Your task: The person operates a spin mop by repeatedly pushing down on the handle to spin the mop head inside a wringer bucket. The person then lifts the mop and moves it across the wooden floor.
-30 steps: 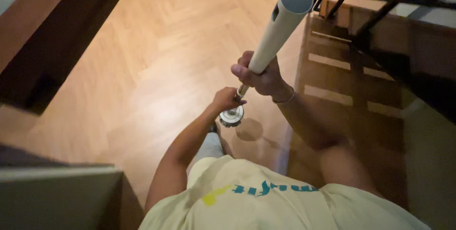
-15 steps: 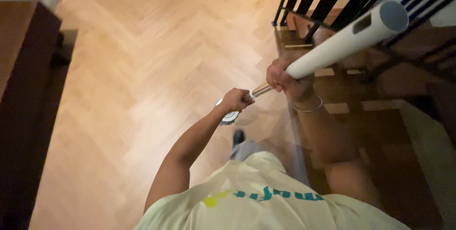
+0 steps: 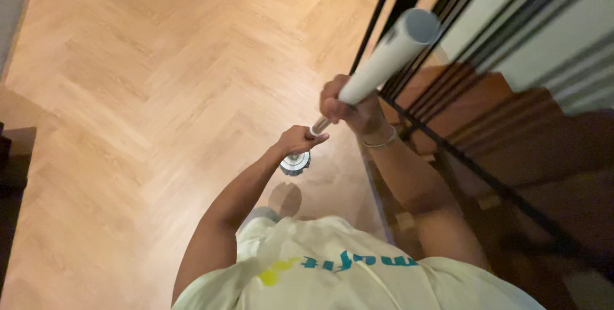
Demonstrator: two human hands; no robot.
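- head view looks straight down: my right hand point(image 3: 348, 102) is wrapped around the lower end of a thick white tube point(image 3: 387, 60), fingers curled fully closed, where it narrows into a thin metal rod point(image 3: 318, 126).
- my left hand point(image 3: 300, 140) is closed on that rod just below, at about 7 o'clock from the right hand, thumb and fingers pinched round it with no gap showing.
- a round silver head point(image 3: 295, 164) sits under my left hand, just above the wooden floor point(image 3: 147, 92); i cannot tell whether it touches the boards.
- the tube slants up toward 1 o'clock and its open top is very near the black railing point(image 3: 384, 9).
- risk, as i judge it: a swing toward 2 o'clock could knock the tube against the bars, since the long end is far from my grip and hard to steady.
- risk: the stairs point(image 3: 486, 131) drop away at 3 o'clock, close by my right forearm; leaning that way with both hands busy could cost me my balance.
- risk: my hands sit close together, so leverage is poor and the head may skid or scrape the floor.
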